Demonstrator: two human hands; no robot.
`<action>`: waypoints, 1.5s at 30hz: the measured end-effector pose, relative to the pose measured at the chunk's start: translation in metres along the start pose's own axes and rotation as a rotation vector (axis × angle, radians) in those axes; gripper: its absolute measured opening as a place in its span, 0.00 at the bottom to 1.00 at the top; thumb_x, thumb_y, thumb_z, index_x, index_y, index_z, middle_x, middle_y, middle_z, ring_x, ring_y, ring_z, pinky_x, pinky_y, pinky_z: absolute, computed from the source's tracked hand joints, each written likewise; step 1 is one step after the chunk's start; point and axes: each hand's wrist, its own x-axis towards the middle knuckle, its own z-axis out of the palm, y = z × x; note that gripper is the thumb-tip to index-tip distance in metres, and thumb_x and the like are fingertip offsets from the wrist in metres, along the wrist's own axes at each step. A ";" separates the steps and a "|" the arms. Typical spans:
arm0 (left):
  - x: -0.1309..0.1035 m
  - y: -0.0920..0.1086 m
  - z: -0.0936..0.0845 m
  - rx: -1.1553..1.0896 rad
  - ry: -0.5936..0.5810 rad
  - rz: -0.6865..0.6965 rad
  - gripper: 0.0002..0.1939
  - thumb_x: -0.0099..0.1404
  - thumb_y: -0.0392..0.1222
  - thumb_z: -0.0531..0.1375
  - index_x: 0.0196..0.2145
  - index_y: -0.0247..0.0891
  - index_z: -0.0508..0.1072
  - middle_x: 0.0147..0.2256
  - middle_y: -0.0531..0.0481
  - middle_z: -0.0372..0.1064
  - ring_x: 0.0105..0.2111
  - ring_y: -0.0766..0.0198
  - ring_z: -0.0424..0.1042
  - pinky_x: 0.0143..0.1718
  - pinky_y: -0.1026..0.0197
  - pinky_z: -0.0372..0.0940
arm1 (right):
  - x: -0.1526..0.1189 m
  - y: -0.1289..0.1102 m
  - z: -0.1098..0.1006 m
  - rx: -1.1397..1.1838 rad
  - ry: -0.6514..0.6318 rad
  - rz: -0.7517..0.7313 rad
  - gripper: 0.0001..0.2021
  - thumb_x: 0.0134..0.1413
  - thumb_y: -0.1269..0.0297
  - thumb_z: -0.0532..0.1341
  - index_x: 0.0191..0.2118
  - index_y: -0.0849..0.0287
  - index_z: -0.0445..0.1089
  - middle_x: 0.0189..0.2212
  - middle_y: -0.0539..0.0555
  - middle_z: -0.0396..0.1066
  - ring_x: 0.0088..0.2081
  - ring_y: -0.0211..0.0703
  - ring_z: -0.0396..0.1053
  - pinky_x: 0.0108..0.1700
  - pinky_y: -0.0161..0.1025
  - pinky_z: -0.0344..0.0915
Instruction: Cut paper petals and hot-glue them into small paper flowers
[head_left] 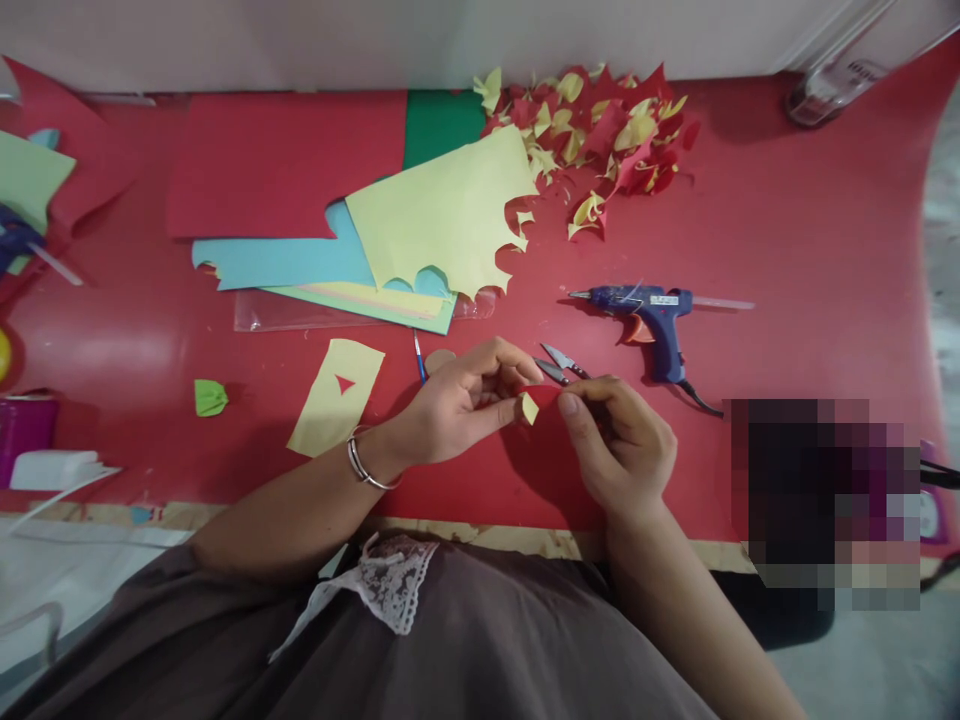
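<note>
Near the table's front edge, my left hand (pixel 480 400) pinches a small piece with a pale yellow face (pixel 530 408) between thumb and fingers. My right hand (pixel 619 435) pinches the right end of a thin red strip (pixel 541 391), which spans the gap between both hands. Whether the yellow and red parts are joined is too small to tell. Scissors (pixel 556 362) lie just behind my hands, their handles partly hidden. A yellow paper piece (pixel 322 415) with a small red triangle (pixel 344 384) on it lies left of my left hand.
A blue glue gun (pixel 652 315) lies behind my right hand. Red, blue and yellow sheets (pixel 442 220) overlap at back left, beside a heap of scraps (pixel 600 130). A green folded piece (pixel 211 397) is at left. A clear bottle (pixel 825 92) stands back right.
</note>
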 end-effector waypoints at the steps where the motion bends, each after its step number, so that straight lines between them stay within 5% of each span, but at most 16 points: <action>1: 0.000 0.002 0.000 0.028 -0.014 0.043 0.09 0.75 0.35 0.64 0.51 0.43 0.75 0.39 0.50 0.76 0.38 0.68 0.78 0.41 0.65 0.75 | 0.000 0.000 0.000 0.008 0.002 0.018 0.07 0.69 0.61 0.65 0.37 0.55 0.77 0.29 0.48 0.74 0.26 0.36 0.66 0.30 0.37 0.63; 4: 0.001 0.010 0.002 0.128 -0.049 0.145 0.08 0.76 0.31 0.62 0.48 0.41 0.78 0.37 0.50 0.76 0.36 0.68 0.77 0.43 0.63 0.75 | 0.000 0.000 -0.001 0.013 -0.005 0.037 0.08 0.69 0.62 0.65 0.36 0.55 0.76 0.28 0.47 0.74 0.25 0.35 0.65 0.29 0.36 0.62; 8: 0.002 0.015 0.003 0.206 0.013 0.093 0.06 0.76 0.33 0.63 0.48 0.39 0.79 0.36 0.49 0.79 0.35 0.68 0.78 0.39 0.65 0.74 | 0.002 0.000 0.000 -0.055 0.013 0.000 0.06 0.68 0.63 0.65 0.37 0.55 0.76 0.29 0.47 0.76 0.26 0.36 0.69 0.31 0.35 0.64; 16: 0.001 0.007 -0.002 0.330 0.291 0.049 0.09 0.75 0.40 0.65 0.51 0.39 0.79 0.42 0.45 0.80 0.39 0.65 0.80 0.41 0.64 0.77 | 0.015 0.021 -0.022 -0.430 0.418 0.042 0.10 0.67 0.55 0.66 0.37 0.55 0.75 0.29 0.51 0.75 0.27 0.42 0.69 0.36 0.42 0.67; 21: 0.002 0.005 -0.006 0.420 0.377 0.104 0.09 0.75 0.38 0.65 0.51 0.40 0.79 0.42 0.46 0.79 0.39 0.65 0.79 0.43 0.63 0.77 | 0.035 0.043 -0.042 -0.643 0.324 0.067 0.18 0.60 0.44 0.69 0.44 0.53 0.72 0.42 0.59 0.77 0.44 0.58 0.71 0.56 0.59 0.65; 27: 0.004 0.001 -0.007 0.440 0.430 0.125 0.10 0.74 0.36 0.65 0.52 0.40 0.79 0.44 0.46 0.80 0.41 0.66 0.79 0.45 0.62 0.77 | 0.051 0.076 -0.039 -0.619 0.248 0.206 0.32 0.44 0.40 0.78 0.47 0.54 0.70 0.44 0.63 0.75 0.47 0.62 0.70 0.56 0.62 0.64; 30: 0.004 -0.001 -0.008 0.449 0.423 0.125 0.10 0.74 0.36 0.64 0.52 0.40 0.79 0.44 0.46 0.80 0.40 0.65 0.79 0.46 0.61 0.78 | 0.053 0.083 -0.036 -0.600 0.270 0.175 0.28 0.48 0.49 0.77 0.49 0.55 0.70 0.45 0.62 0.74 0.44 0.58 0.71 0.54 0.61 0.65; 45: 0.006 -0.001 -0.007 0.500 0.399 0.083 0.12 0.73 0.32 0.62 0.51 0.38 0.79 0.43 0.45 0.80 0.40 0.65 0.79 0.46 0.60 0.77 | 0.027 0.048 -0.026 -0.490 0.322 -0.079 0.24 0.53 0.52 0.75 0.52 0.57 0.73 0.44 0.58 0.77 0.38 0.50 0.74 0.39 0.48 0.71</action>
